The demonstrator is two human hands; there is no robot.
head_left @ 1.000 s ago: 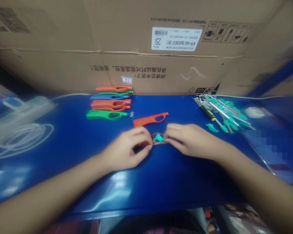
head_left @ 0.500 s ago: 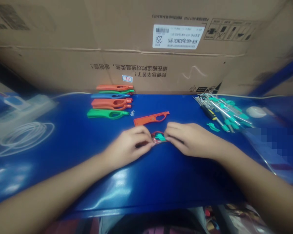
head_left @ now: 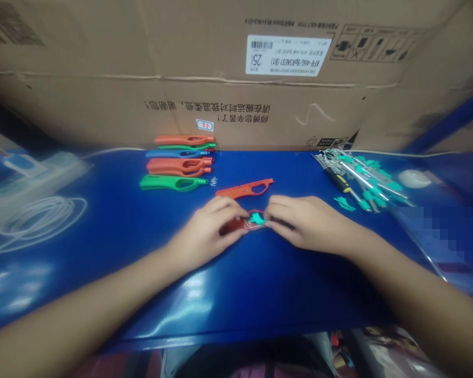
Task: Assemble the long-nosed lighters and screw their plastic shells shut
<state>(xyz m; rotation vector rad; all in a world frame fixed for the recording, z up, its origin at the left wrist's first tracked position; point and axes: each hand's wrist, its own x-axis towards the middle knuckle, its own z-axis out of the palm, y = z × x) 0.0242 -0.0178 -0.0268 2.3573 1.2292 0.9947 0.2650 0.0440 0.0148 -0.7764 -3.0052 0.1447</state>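
Upside down before me, the cardboard point(head_left: 102, 44) is carrying a white label point(head_left: 288, 55) reading "KFR-46G/BpR3AES1 (B1)" and "25", a row of handling signs point(head_left: 372, 47) and Chinese lines point(head_left: 236, 108) saying "师傅您辛苦了!请在搬运时对我温柔些,谢谢您!" A small sticker point(head_left: 204, 125) on it is showing red digits, too blurred.

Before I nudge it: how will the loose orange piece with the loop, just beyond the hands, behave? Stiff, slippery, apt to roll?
Orange piece: probably stiff and light, since it looks like slim moulded plastic. Likely to slide easily, as the blue tabletop looks glossy. Rolling seems unlikely: it appears to lie flat.
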